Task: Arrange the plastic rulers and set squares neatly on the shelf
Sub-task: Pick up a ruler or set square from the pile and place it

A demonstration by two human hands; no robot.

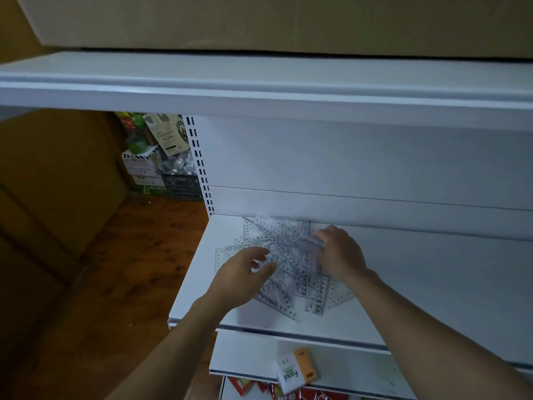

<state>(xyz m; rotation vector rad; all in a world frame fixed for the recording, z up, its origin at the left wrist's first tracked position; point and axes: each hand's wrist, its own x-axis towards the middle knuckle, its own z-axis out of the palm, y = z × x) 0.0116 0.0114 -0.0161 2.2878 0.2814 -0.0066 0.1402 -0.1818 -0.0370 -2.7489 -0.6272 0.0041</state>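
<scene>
The crisscrossed pile of rulers and set squares (285,255) lies near the shelf's (432,284) back left corner, between the left hand (239,275), fingers loosely spread, and the right hand (340,252), fingers curled onto it, grip unclear.

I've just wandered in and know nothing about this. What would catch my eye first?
A jumbled pile of clear plastic rulers and set squares lies at the left end of the white shelf, with a person's left hand and right hand over it from either side. One shelf lower, at the front edge, lies a white-and-orange tissue pack.
</scene>
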